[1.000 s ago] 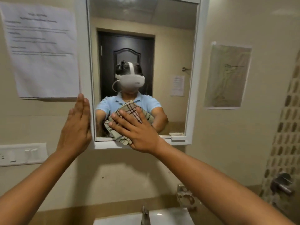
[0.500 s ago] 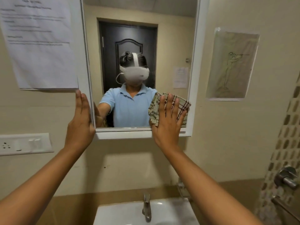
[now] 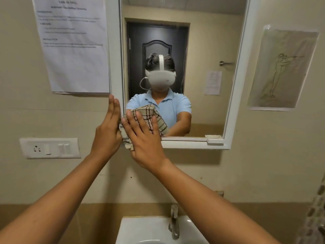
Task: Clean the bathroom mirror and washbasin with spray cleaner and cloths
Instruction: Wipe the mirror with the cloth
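A white-framed mirror (image 3: 207, 41) hangs on the beige wall. My right hand (image 3: 143, 140) presses a beige checked cloth (image 3: 156, 117) flat against the mirror's lower left corner, fingers spread over it. My left hand (image 3: 107, 132) lies flat, fingers together, on the mirror's left frame edge, touching the cloth's side. The white washbasin (image 3: 149, 229) with a metal tap (image 3: 174, 221) sits below at the bottom edge. No spray cleaner is in view.
A printed sheet (image 3: 73, 43) hangs left of the mirror, a drawing (image 3: 283, 67) to its right. A switch and socket plate (image 3: 50, 147) is on the wall at left. Patterned tiles (image 3: 314, 217) run down the right edge.
My right hand has swept the cloth from the mirror's lower right corner back to the lower left, beside my left hand. My left hand stays on the frame.
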{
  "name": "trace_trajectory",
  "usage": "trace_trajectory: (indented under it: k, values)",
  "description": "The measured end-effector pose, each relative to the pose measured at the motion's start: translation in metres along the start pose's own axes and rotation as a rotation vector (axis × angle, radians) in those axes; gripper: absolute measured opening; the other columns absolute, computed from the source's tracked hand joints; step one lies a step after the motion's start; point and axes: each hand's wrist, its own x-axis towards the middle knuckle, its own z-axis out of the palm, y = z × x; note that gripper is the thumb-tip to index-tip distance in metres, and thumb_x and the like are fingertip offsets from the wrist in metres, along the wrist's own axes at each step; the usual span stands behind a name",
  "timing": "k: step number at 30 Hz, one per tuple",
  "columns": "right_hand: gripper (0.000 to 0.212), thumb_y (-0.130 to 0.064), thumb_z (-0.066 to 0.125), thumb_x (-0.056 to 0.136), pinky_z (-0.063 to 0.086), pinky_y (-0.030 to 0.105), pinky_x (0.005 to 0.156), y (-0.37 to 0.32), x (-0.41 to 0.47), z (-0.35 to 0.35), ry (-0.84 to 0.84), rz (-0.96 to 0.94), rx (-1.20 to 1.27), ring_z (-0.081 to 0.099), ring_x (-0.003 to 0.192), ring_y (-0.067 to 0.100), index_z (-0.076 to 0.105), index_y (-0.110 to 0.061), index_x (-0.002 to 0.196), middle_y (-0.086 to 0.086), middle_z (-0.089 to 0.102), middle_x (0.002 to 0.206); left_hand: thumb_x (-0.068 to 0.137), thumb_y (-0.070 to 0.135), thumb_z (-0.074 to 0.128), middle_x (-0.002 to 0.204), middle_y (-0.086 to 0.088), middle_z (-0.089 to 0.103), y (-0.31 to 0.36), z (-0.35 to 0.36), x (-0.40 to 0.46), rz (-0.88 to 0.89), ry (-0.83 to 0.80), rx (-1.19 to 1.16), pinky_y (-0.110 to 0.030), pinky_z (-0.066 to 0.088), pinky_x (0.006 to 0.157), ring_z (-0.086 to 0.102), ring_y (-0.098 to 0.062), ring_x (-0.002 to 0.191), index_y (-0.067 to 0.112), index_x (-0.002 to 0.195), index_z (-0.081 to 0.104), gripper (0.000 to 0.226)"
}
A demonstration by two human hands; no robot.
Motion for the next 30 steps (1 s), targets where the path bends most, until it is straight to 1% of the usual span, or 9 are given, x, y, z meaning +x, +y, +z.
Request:
trace_trajectory:
  k: [2,5,8,10,16,21,25,28,30]
  values:
    - [0.075,-0.034,0.047,0.092,0.008,0.062,0.118,0.002,-0.007,0.003,-0.026,-0.053,-0.015,0.001,0.154,0.024,0.017,-0.019,0.158,0.003,0.01,0.167,0.094,0.01,0.043,0.167,0.002,-0.003,0.0,-0.002,-0.001,0.015,-0.009,-0.02,-0.026,0.041,0.062,0.066,-0.043,0.083,0.018,0.159,0.005,0.076]
    - [0.077,-0.036,0.051,0.092,0.008,0.063,0.117,0.019,-0.028,0.009,-0.105,-0.227,-0.116,0.003,0.154,0.026,0.016,-0.019,0.158,0.005,0.011,0.167,0.09,0.028,0.039,0.167,0.001,-0.005,-0.002,-0.004,-0.003,0.033,-0.019,-0.009,-0.043,0.051,0.07,0.064,-0.046,0.1,0.018,0.159,0.004,0.078]
    - [0.062,-0.021,0.045,0.097,0.015,0.062,0.117,0.041,-0.045,0.007,-0.099,-0.312,-0.157,0.018,0.152,0.027,0.028,-0.019,0.156,0.004,0.026,0.163,0.088,-0.004,0.052,0.167,0.0,-0.006,-0.003,0.001,-0.002,0.017,0.0,0.038,-0.038,0.044,0.061,0.049,-0.025,0.073,0.017,0.159,0.001,0.09]
    - [0.055,-0.014,0.04,0.099,0.021,0.061,0.115,0.052,-0.052,0.0,-0.064,-0.322,-0.17,0.026,0.149,0.026,0.035,-0.02,0.153,0.003,0.034,0.16,0.086,-0.013,0.052,0.168,-0.001,-0.007,0.0,0.004,-0.003,-0.01,0.001,0.062,-0.034,0.038,0.06,0.034,-0.012,0.071,0.016,0.159,0.0,0.095]
    - [0.053,-0.018,0.041,0.096,0.032,0.061,0.111,0.087,-0.082,-0.019,-0.054,-0.266,-0.225,0.035,0.146,0.027,0.043,-0.02,0.149,0.004,0.041,0.156,0.084,-0.012,0.054,0.167,-0.001,-0.007,0.003,0.004,-0.005,-0.032,-0.01,0.085,-0.039,0.04,0.057,0.059,-0.051,0.076,0.017,0.159,-0.001,0.098]
    - [0.065,-0.015,0.037,0.083,0.038,0.059,0.108,0.115,-0.12,-0.036,-0.173,-0.167,-0.235,0.038,0.144,0.03,0.046,-0.018,0.147,0.006,0.041,0.156,0.088,-0.01,0.054,0.167,-0.002,-0.01,0.013,0.004,-0.003,-0.076,-0.023,0.107,-0.029,0.03,0.05,0.041,-0.029,0.059,0.016,0.159,-0.004,0.095]
    - [0.053,-0.015,0.039,0.085,0.047,0.053,0.102,0.125,-0.129,-0.05,-0.156,-0.104,-0.233,0.053,0.132,0.029,0.061,-0.017,0.134,0.005,0.056,0.143,0.088,-0.008,0.054,0.167,-0.001,-0.012,0.019,0.0,-0.004,-0.106,-0.05,0.121,-0.035,0.033,0.052,0.04,-0.029,0.059,0.015,0.159,-0.004,0.094]
    - [0.042,-0.019,0.058,0.079,0.053,0.048,0.094,0.128,-0.124,-0.068,-0.182,-0.091,-0.253,0.062,0.12,0.028,0.069,-0.015,0.12,0.005,0.068,0.126,0.086,-0.009,0.056,0.166,0.004,-0.017,0.015,-0.002,-0.004,-0.108,-0.069,0.141,-0.038,0.041,0.049,0.045,-0.033,0.054,0.019,0.158,-0.008,0.1]
    - [0.037,-0.019,0.053,0.08,0.053,0.043,0.087,0.137,-0.123,-0.085,-0.146,-0.099,-0.221,0.065,0.113,0.028,0.071,-0.014,0.112,0.005,0.07,0.116,0.086,-0.009,0.057,0.165,0.006,-0.02,0.014,-0.002,-0.003,-0.113,-0.081,0.155,-0.04,0.046,0.048,0.046,-0.033,0.051,0.021,0.158,-0.01,0.103]
